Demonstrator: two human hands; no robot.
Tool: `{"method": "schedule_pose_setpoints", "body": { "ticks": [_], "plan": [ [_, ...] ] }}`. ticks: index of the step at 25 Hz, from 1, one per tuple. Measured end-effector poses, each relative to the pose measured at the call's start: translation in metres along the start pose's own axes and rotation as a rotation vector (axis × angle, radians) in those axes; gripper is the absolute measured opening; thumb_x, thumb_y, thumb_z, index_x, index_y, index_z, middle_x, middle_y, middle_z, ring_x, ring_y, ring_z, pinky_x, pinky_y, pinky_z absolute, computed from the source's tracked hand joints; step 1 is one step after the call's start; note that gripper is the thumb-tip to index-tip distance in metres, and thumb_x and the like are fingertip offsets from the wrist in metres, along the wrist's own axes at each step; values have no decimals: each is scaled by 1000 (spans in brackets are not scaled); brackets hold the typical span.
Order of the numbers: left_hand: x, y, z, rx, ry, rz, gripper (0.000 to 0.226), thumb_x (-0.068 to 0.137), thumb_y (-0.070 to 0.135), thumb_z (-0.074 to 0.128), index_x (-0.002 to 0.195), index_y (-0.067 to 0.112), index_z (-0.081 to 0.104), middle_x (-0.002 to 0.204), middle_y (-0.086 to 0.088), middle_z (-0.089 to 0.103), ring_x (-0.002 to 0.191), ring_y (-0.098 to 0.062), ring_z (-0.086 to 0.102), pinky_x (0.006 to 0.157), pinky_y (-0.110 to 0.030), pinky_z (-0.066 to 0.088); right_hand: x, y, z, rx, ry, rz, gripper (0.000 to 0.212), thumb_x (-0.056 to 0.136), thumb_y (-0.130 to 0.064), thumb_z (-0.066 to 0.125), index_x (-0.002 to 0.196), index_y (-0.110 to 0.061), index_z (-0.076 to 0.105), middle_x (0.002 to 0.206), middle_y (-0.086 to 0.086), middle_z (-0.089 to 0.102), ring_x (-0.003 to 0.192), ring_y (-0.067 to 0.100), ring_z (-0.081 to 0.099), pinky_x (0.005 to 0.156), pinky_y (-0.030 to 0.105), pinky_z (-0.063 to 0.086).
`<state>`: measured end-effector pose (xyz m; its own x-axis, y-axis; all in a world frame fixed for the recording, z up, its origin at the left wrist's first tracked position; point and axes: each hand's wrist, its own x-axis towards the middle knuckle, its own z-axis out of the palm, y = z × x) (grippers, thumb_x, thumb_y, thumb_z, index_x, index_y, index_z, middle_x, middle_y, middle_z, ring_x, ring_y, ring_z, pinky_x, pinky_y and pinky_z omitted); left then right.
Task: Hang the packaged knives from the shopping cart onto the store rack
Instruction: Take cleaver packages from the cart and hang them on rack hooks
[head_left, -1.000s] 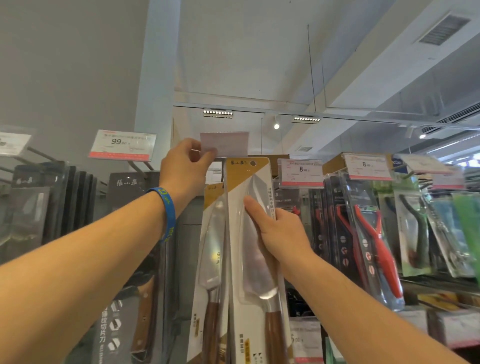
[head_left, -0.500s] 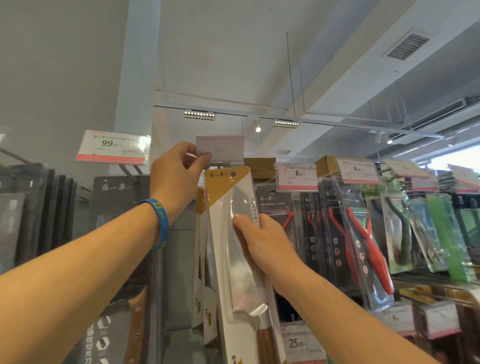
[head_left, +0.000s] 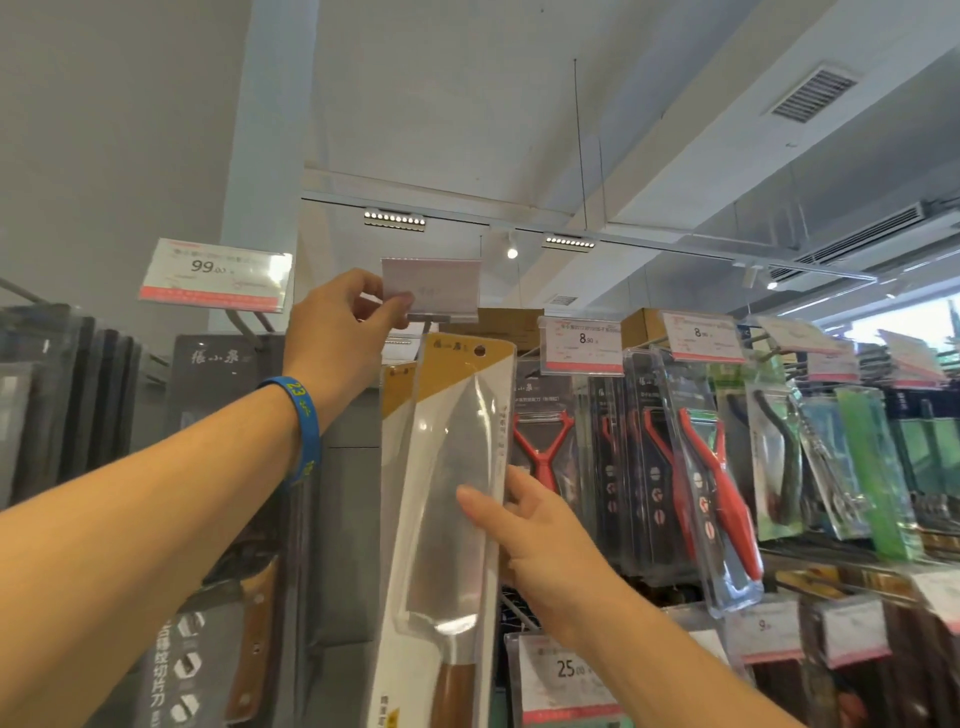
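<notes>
1. Left hand (head_left: 337, 332): thumb and fingers pinch the clear price-tag holder (head_left: 431, 288), which is tipped upward.
2. Packaged knife (head_left: 452, 467): upright just below that holder and in front of a second knife pack (head_left: 397, 384). Its gold-and-white card and clear blister enclose a broad steel cleaver with a wooden handle.
3. Right hand (head_left: 524, 525): grasps the pack's right edge, thumb on the blister front.
4. Blister packs (head_left: 696, 467): hanging further right, each holds a red peeler.

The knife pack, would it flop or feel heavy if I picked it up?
Probably stiff: the knife pack looks flat though the right hand pinches only one edge. Likely heavy for its size, with a broad blade and wooden handle inside. Its glossy plastic front may feel slippery.
</notes>
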<state>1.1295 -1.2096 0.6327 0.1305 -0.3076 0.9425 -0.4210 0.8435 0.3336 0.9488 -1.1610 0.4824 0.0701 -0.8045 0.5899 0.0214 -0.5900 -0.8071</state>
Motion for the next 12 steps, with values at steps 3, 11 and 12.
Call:
{"method": "schedule_pose_setpoints", "body": {
  "ticks": [3, 11, 12],
  "plan": [
    [-1, 2, 1, 18, 1, -8, 18, 94, 45, 62, 97, 27, 63, 83, 15, 71, 80, -11, 66, 68, -29, 52, -2, 13, 4, -124, 75, 3, 32, 102, -46, 57, 133, -36, 56, 128, -18, 68, 116, 5, 66, 104, 38, 53],
    [1, 1, -5, 107, -30, 41, 23, 92, 47, 63, 93, 24, 63, 79, 19, 69, 79, -7, 65, 76, -44, 60, 23, 9, 33, -189, 284, -236, 18, 94, -52, 65, 104, -39, 56, 95, -15, 74, 84, 0, 72, 65, 17, 56],
    [2, 2, -7, 122, -32, 50, 24, 90, 48, 66, 92, 24, 64, 80, 19, 69, 80, -8, 66, 75, -45, 60, 28, 8, 35, -186, 301, -223, 20, 93, -54, 65, 102, -39, 55, 96, -12, 74, 85, 2, 72, 67, 18, 56]
  ]
}}
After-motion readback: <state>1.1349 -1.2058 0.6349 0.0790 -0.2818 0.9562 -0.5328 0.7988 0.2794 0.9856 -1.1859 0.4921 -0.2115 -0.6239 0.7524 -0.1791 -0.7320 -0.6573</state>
